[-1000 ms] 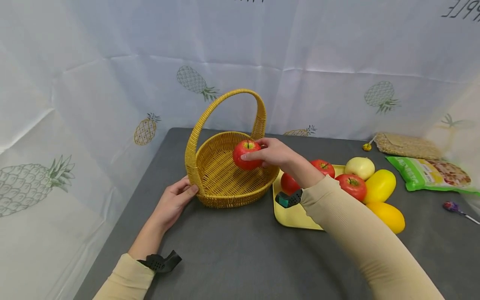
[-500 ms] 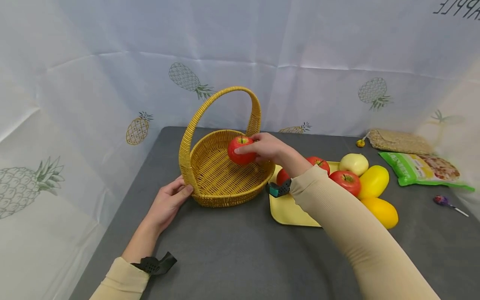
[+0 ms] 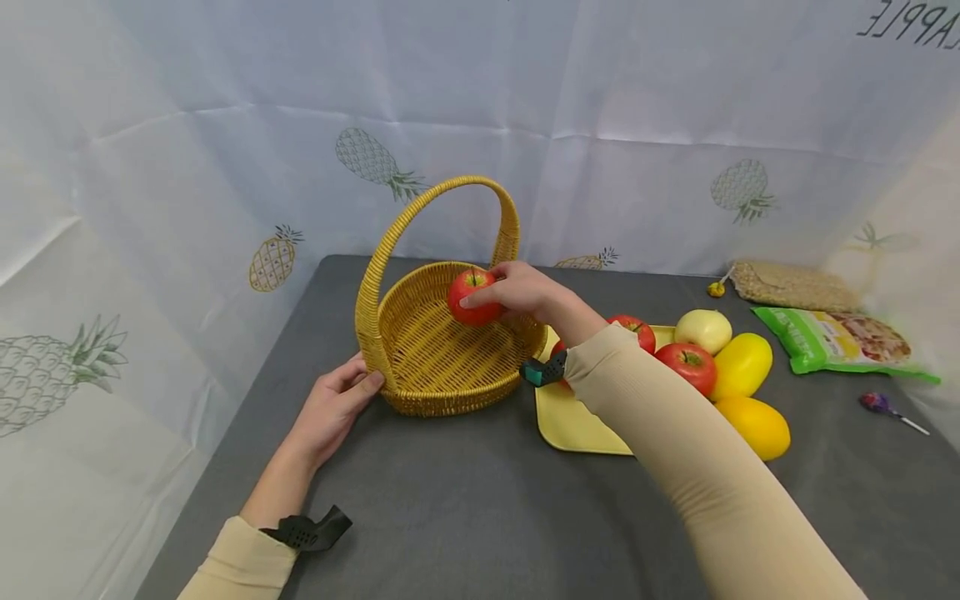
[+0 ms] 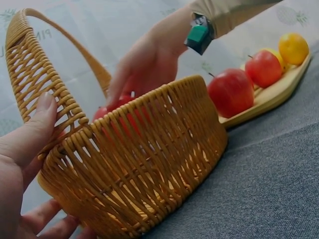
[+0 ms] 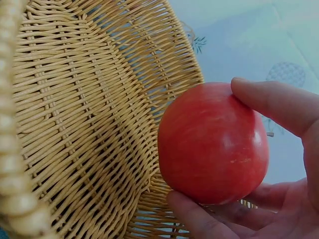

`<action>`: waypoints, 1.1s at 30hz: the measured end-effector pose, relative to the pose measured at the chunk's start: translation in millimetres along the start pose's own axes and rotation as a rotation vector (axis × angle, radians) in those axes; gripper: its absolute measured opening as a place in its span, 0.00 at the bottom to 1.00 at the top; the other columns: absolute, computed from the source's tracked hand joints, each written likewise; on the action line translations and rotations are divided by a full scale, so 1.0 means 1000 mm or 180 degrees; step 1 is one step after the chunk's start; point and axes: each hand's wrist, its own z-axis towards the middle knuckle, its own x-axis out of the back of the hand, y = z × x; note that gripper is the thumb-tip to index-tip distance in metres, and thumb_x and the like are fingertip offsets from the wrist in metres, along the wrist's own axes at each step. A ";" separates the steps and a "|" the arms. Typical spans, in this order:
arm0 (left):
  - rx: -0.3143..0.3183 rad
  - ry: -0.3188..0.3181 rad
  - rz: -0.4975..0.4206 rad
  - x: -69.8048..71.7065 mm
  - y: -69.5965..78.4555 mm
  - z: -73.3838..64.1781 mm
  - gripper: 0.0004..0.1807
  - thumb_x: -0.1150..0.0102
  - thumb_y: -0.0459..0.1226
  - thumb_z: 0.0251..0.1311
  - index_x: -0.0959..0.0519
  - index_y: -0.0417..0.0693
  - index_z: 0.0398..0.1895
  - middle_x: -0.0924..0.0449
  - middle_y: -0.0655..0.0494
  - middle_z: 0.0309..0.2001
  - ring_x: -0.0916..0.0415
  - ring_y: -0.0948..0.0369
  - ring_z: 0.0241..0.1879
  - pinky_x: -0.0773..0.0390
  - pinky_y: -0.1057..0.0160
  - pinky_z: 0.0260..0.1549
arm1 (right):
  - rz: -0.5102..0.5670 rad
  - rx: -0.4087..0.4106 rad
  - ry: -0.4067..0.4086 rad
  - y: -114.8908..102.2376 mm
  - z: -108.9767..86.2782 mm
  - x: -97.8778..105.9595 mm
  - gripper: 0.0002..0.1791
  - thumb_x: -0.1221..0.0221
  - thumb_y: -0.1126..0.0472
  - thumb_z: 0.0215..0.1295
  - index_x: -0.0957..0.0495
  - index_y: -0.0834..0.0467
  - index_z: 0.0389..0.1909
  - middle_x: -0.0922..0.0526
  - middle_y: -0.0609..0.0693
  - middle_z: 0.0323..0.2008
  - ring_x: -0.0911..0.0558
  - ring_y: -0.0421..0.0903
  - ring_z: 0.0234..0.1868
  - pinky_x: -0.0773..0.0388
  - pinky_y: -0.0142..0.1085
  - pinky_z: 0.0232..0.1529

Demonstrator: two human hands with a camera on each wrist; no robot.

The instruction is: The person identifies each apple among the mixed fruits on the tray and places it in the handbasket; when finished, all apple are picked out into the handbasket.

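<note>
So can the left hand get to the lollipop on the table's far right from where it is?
Probably not: the left hand holds the basket at the far left, and the right arm and tray lie before the lollipop.

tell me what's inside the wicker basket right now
The wicker basket shows only bare woven floor. The right hand holds a red apple above it, not yet set down. Its near inner wall is hidden by the rim.
</note>
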 end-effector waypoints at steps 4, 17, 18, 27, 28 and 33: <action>0.0010 0.0005 0.0034 0.002 0.000 -0.004 0.17 0.46 0.35 0.77 0.24 0.29 0.58 0.52 0.43 0.80 0.59 0.48 0.80 0.29 0.69 0.61 | -0.0044 -0.0007 -0.0035 -0.002 0.008 -0.008 0.44 0.26 0.51 0.60 0.35 0.62 0.71 0.27 0.56 0.61 0.24 0.53 0.59 0.22 0.50 0.60; -0.0064 -0.0004 0.0026 0.001 0.000 -0.002 0.13 0.45 0.34 0.77 0.20 0.34 0.55 0.49 0.39 0.79 0.57 0.49 0.79 0.28 0.68 0.61 | -0.0482 -0.0017 0.0010 -0.011 0.029 -0.015 0.41 0.26 0.49 0.60 0.32 0.64 0.66 0.26 0.57 0.58 0.24 0.53 0.56 0.21 0.50 0.57; -0.0064 -0.0003 0.0014 0.001 0.000 -0.001 0.12 0.45 0.34 0.77 0.20 0.35 0.55 0.49 0.39 0.79 0.57 0.49 0.79 0.28 0.68 0.60 | -0.0495 -0.0022 -0.0007 -0.010 0.031 -0.016 0.41 0.26 0.48 0.60 0.33 0.64 0.66 0.27 0.57 0.58 0.24 0.53 0.56 0.22 0.50 0.58; -0.0079 -0.0013 -0.0070 0.001 -0.001 -0.001 0.12 0.45 0.33 0.76 0.20 0.34 0.55 0.51 0.40 0.80 0.60 0.48 0.80 0.28 0.68 0.61 | -0.0465 -0.0074 -0.0007 -0.004 0.039 -0.026 0.46 0.28 0.47 0.62 0.37 0.64 0.72 0.29 0.58 0.62 0.24 0.53 0.57 0.23 0.49 0.59; -0.0080 -0.0015 -0.0067 0.001 -0.001 0.000 0.13 0.45 0.33 0.76 0.20 0.34 0.55 0.51 0.40 0.80 0.59 0.48 0.80 0.28 0.68 0.60 | -0.0485 -0.0081 0.0000 -0.004 0.039 -0.027 0.45 0.28 0.47 0.62 0.37 0.64 0.73 0.29 0.57 0.62 0.24 0.53 0.58 0.23 0.49 0.59; -0.0103 -0.0028 0.0016 0.002 -0.001 -0.001 0.12 0.44 0.33 0.76 0.20 0.34 0.55 0.49 0.42 0.79 0.59 0.49 0.80 0.28 0.68 0.61 | -0.0422 -0.0136 0.0025 -0.003 0.041 -0.031 0.45 0.28 0.49 0.63 0.38 0.63 0.73 0.29 0.57 0.63 0.25 0.53 0.58 0.24 0.49 0.60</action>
